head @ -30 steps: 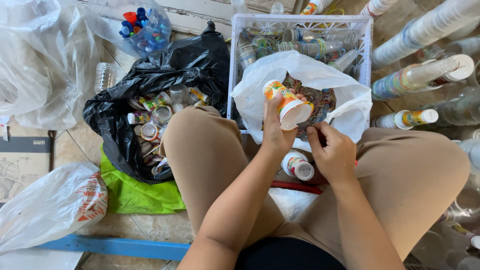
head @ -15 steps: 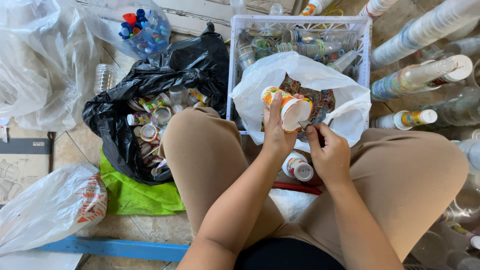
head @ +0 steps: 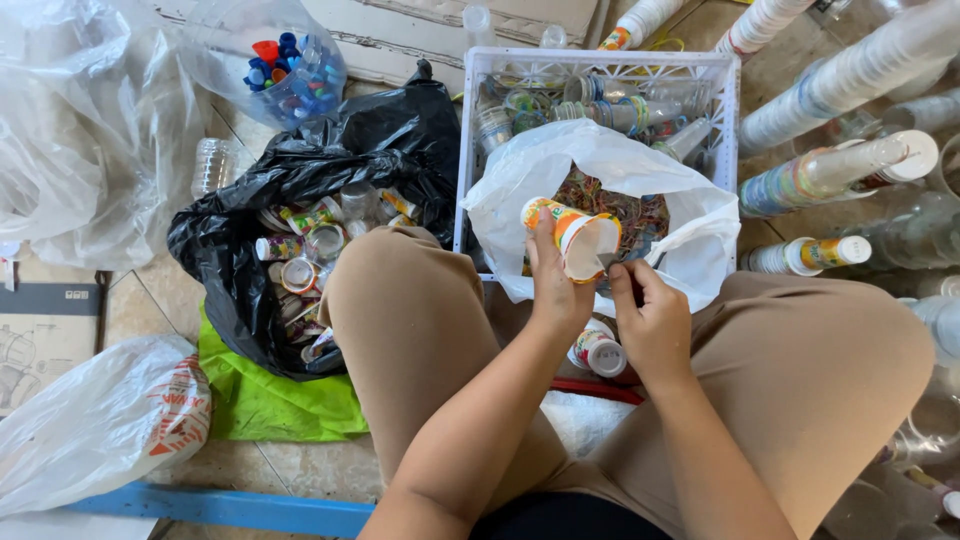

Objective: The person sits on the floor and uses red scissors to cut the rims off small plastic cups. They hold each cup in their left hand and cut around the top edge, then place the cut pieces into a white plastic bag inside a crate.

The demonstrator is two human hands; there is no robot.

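Left hand (head: 556,290) clamps the tilted yoghurt cup (head: 575,238) over the white bag (head: 540,175), catching peelings; right hand (head: 652,318) fingers pinch its rim.

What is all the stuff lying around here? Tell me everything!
paper cup: one, orange and white, in the left hand over the white bag
white bag: one, open, holding torn labels
white crate: one, filled with clear bottles
black bag: one, full of cups, left
bag of caps: one, clear, mixed colours, top left
cup stacks: several, white, right
left hand: holds the cup
right hand: fingers at the cup's rim
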